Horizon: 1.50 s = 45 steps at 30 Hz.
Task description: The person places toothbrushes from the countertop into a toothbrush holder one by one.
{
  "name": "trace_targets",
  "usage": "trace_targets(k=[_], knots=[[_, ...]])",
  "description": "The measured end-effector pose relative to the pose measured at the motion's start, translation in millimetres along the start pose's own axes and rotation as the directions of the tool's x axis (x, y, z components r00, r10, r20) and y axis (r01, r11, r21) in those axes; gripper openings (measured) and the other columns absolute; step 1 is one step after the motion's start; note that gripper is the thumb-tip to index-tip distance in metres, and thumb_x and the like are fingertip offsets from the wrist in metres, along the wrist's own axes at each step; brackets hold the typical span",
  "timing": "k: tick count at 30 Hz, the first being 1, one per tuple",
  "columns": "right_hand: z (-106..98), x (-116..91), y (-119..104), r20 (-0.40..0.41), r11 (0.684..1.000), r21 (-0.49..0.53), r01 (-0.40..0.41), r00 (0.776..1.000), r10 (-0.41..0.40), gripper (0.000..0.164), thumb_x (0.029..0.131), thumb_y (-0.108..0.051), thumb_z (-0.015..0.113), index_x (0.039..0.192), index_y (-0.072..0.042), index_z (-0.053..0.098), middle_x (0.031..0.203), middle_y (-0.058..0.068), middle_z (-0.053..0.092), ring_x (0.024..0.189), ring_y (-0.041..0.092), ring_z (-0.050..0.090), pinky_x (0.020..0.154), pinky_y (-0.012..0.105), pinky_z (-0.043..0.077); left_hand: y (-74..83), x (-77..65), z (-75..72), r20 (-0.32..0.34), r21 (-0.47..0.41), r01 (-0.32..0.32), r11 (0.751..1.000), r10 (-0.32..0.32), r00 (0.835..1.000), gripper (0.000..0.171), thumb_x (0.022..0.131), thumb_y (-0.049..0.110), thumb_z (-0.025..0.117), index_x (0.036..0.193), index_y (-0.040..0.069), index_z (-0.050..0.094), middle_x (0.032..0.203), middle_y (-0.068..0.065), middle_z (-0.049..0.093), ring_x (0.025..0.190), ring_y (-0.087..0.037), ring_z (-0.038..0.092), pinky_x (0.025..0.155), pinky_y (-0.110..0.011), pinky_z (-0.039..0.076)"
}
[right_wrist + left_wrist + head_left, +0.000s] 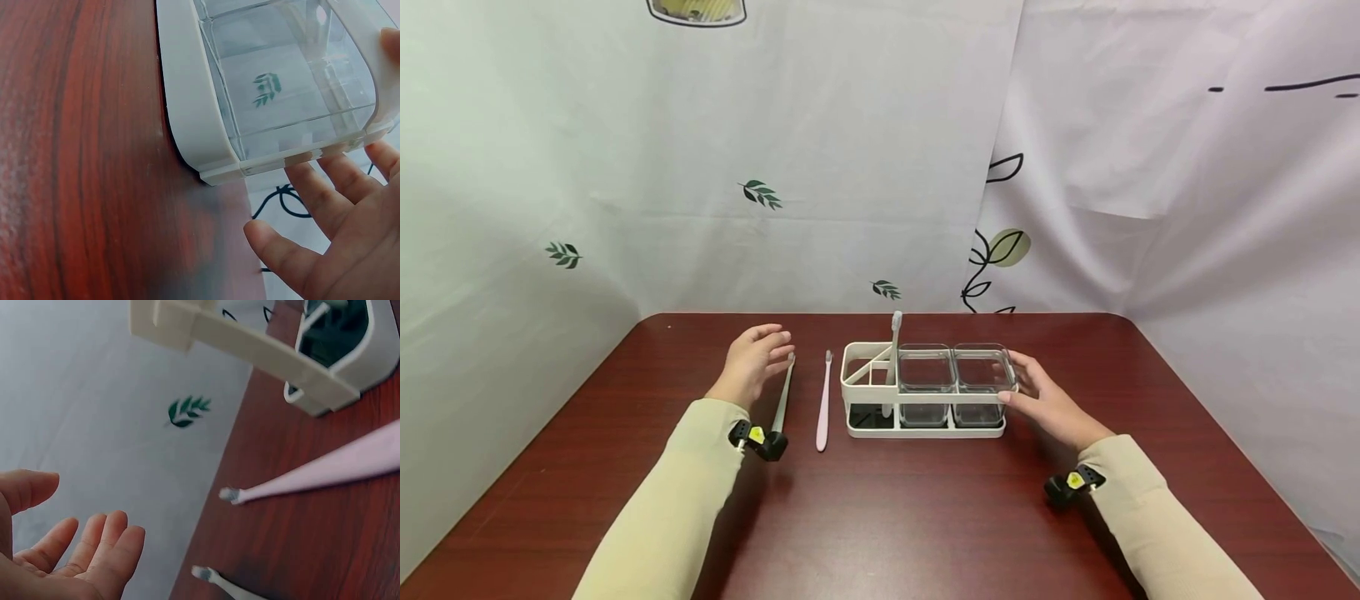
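Note:
A white toothbrush holder (874, 433) stands mid-table with two clear square cups, the left cup (925, 410) and the right cup (977, 412), in its right part. A pale toothbrush (895, 333) stands upright in its left part. My right hand (1051, 408) holds the holder's right end, thumb at the front rail and fingers against the end wall. My left hand (754, 363) hovers with loosely bent fingers, nothing in it, over a pale green toothbrush (784, 397) lying on the table. Between that brush and the holder lies a pink toothbrush (823, 412), bristle end away from me.
The dark red wooden table (880, 517) ends at a white printed cloth (850, 150) hanging behind it. Side cloths border the table too. A small black camera (767, 442) is strapped to the left wrist, another camera (1063, 487) to the right.

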State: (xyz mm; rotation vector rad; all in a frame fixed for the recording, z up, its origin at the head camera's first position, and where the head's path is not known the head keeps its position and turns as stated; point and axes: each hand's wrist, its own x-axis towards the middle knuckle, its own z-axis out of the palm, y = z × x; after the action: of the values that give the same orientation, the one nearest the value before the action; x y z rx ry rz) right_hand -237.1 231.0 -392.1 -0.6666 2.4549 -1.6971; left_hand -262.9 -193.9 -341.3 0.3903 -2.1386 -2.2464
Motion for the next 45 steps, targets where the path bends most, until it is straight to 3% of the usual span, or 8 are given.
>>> trace_targets(k=[6, 14, 37, 45], knots=[[0.4, 0.1, -0.5, 0.002, 1.0, 0.005, -0.009, 1.0, 0.009, 0.068, 0.096, -0.014, 0.059, 0.149, -0.004, 0.018, 0.149, 0.026, 0.032, 0.138, 0.043, 0.029, 0.091, 0.009, 0.039, -6.2, 7.2, -2.5, -0.01, 0.105, 0.012, 0.994, -0.011, 1.0, 0.049, 0.099, 0.017, 0.053, 0.142, 0.0, 0.037, 0.142, -0.018, 0.044, 0.126, -0.032, 0.051, 0.102, -0.042, 0.045], [1.5, -1.2, -0.8, -0.008, 1.0, 0.007, 0.024, 1.0, -0.024, 0.064, 0.096, -0.01, 0.056, 0.148, 0.0, 0.019, 0.148, 0.029, 0.033, 0.138, 0.044, 0.028, 0.092, 0.008, 0.038, -11.7, 12.0, -5.5, -0.023, 0.18, 0.041, 0.983, -0.037, 0.999, 0.05, 0.099, 0.014, 0.051, 0.144, -0.002, 0.034, 0.143, -0.024, 0.042, 0.128, -0.037, 0.048, 0.103, -0.046, 0.043], [1.9, -0.3, 1.2, -0.006, 0.999, 0.018, 0.04, 0.999, -0.04, 0.063, 0.096, -0.008, 0.056, 0.148, 0.0, 0.02, 0.147, 0.029, 0.033, 0.136, 0.045, 0.03, 0.092, 0.01, 0.04, -29.5, 22.7, -11.4, -0.03, 0.376, 0.053, 0.925, -0.045, 0.999, 0.048, 0.098, 0.019, 0.054, 0.135, -0.007, 0.039, 0.132, -0.026, 0.048, 0.116, -0.038, 0.055, 0.095, -0.048, 0.049], [1.7, 0.1, -0.4, 0.0, 0.999, 0.021, 0.043, 0.999, -0.043, 0.063, 0.096, -0.008, 0.056, 0.147, 0.0, 0.02, 0.146, 0.03, 0.034, 0.135, 0.046, 0.031, 0.091, 0.011, 0.041, -33.4, 24.5, -13.6, 0.009, 0.443, 0.051, 0.895, -0.061, 0.998, 0.04, 0.097, 0.01, 0.053, 0.13, -0.009, 0.043, 0.126, -0.028, 0.053, 0.111, -0.038, 0.058, 0.089, -0.046, 0.053]])
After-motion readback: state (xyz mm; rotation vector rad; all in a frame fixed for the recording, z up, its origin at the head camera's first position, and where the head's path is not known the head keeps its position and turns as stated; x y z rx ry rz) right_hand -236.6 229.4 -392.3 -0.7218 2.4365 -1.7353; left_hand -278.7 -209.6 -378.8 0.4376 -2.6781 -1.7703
